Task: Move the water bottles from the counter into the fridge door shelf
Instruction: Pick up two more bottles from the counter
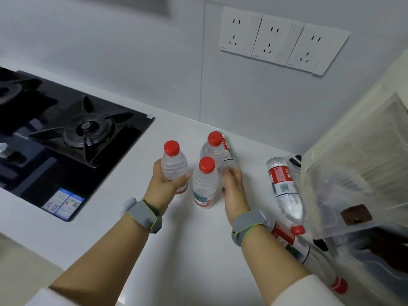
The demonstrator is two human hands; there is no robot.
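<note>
white table (pixel 136 217) beside the fridge door shelf (pixel 344 195): the left hand (pixel 164 184) is wrapping curled fingers round one upright bottle (pixel 173 164); the right hand (pixel 234 186) is reaching, fingers curling on the back bottle (pixel 213 149), nearer that shelf.

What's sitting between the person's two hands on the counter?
In the head view, one upright red-capped water bottle stands between the left hand, which grips another bottle, and the right hand. A third upright bottle stands just behind it.
</note>
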